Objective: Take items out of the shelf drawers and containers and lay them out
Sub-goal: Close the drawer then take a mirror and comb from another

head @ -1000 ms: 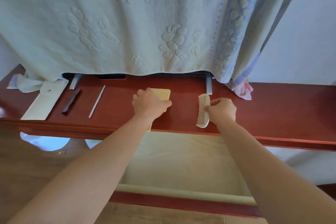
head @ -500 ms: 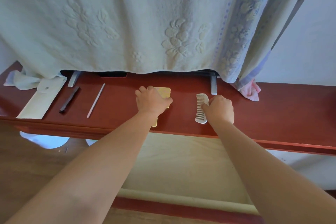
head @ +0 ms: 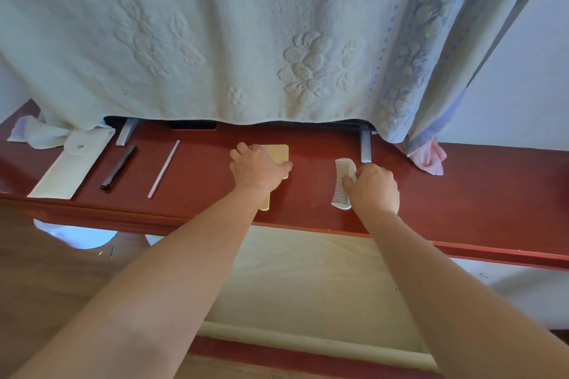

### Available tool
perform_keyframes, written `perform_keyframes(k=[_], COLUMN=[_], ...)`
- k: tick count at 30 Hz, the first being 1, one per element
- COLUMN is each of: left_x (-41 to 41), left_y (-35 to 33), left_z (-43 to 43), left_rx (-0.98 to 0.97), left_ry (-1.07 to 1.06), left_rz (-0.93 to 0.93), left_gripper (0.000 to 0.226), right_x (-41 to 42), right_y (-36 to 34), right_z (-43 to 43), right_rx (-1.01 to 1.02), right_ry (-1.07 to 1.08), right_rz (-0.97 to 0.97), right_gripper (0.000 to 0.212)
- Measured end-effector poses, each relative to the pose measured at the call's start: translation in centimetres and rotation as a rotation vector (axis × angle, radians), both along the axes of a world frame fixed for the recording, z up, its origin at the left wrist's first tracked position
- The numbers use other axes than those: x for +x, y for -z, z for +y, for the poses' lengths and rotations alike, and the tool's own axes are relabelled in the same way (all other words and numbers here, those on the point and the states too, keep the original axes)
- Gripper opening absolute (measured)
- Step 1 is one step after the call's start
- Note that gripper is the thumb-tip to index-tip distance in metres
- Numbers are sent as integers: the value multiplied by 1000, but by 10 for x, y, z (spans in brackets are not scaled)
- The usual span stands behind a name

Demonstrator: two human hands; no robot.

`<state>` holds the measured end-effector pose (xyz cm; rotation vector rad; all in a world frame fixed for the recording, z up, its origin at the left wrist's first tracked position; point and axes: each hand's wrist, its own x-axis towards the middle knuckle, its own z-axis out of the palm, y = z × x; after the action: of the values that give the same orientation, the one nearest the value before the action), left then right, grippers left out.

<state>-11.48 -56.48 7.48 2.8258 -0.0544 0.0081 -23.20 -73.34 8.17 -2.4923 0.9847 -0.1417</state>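
On the red wooden shelf top (head: pixel 462 194) my left hand (head: pixel 257 168) lies over a flat yellow patterned item (head: pixel 277 152), fingers curled round its far and right edges. To the right, my right hand (head: pixel 374 186) pinches the right side of a white comb (head: pixel 341 181) that lies flat with its teeth pointing left. Further left on the shelf lie a thin white stick (head: pixel 163 168), a dark slim comb-like piece (head: pixel 118 167) and a white pouch (head: pixel 69 166).
A large pale embossed towel (head: pixel 215 40) hangs over something at the back, with two grey metal feet (head: pixel 365 146) showing below it. A pink cloth (head: pixel 431 158) lies at the right. Below the shelf an open drawer (head: pixel 308 286) with a pale bottom stands pulled out.
Both hands have stayed on their items. The comb has turned slightly and sits a little straighter on the shelf; the view has shifted a bit.
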Motion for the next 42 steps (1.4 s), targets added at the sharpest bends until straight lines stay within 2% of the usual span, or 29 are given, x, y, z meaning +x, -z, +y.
perform_keyframes(k=[5,13,17,22,31,37,42], left_x=[-3,-56,-99,-145,-220,-230,-225], left_y=[-2,-18,-25,-27,-14,0,4], left_z=[7,54,89,121,156,184,188], left_rx=[-38,-120,-57,48,-48,-1,27], left_ry=[46,288,456,532,563,495,473], left_rz=[-9,-42,-47,-36,-10,89,34], left_gripper=[89,52,50,65,56,59,52], right_x=[-3,-46,-87,-145,-232,-282,-298], right_y=[-5,-25,-25,-18,-4,5,13], right_z=[3,5,13,28,56,47,41], right_rx=[34,76,-3,-90,-153,-138,-154], right_ry=[13,-48,-161,-291,-355,-282,-280], right_rz=[-41,-52,-26,54,-73,14,50], right_gripper=[32,20,32,48,48,61,64])
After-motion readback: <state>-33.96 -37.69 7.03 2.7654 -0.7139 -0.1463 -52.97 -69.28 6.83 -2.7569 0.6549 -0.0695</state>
